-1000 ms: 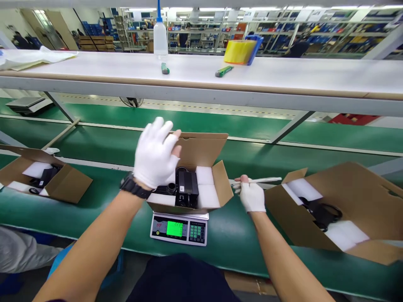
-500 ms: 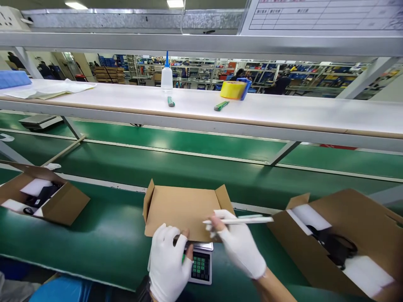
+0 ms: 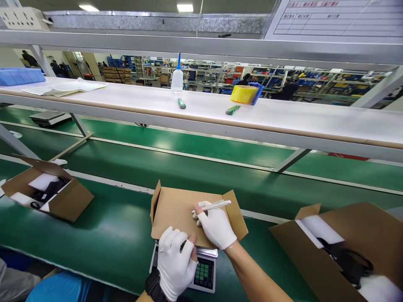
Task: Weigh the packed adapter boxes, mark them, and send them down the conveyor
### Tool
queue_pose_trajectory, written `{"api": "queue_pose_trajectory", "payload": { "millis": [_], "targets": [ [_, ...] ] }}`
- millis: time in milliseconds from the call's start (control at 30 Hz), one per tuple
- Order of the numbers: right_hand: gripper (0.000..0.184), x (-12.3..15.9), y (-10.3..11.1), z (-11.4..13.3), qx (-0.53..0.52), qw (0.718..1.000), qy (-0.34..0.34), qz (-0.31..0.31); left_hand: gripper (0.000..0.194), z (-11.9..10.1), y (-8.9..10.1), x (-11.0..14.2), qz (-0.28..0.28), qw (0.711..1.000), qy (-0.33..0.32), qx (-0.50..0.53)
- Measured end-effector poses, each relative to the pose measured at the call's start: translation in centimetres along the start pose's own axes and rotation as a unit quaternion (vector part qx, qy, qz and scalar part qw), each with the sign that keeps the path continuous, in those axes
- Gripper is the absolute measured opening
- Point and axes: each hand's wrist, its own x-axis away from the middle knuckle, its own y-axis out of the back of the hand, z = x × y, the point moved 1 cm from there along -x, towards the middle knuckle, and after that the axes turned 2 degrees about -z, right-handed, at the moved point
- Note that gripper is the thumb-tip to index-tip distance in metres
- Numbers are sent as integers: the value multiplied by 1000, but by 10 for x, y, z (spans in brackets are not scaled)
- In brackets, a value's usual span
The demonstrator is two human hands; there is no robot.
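A brown cardboard box (image 3: 179,209) with raised side flaps sits on a weighing scale (image 3: 205,272) with green number keys. My left hand (image 3: 176,262), in a white glove with bare fingertips, is at the box's near edge, its bare thumb and a bare finger closed about that edge. My right hand (image 3: 217,226), gloved likewise, is over the right half of the box's surface. It grips a slim white pen (image 3: 217,204) whose tip points left, close to the cardboard. Whether the tip touches cannot be told.
Open cartons with black cabled items and white padding stand left (image 3: 71,199) and right (image 3: 315,251) on the green bench (image 3: 119,235). The shelf (image 3: 126,98) above carries a squeeze bottle (image 3: 177,79), two green cutters (image 3: 233,110) and yellow tape (image 3: 244,94). A blue stool (image 3: 56,289) is lower left.
My right hand has moved left and further over the box with the pen. My left hand stays at the near edge. The camera view has shifted slightly.
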Motion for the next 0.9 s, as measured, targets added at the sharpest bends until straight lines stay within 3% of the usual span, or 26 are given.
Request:
{"api": "queue_pose_trajectory", "payload": {
  "millis": [900],
  "targets": [
    [34,1,-2,-1,13,1000,-2,-25,31,1,0,1,2,1000,-4,3]
  ]
}}
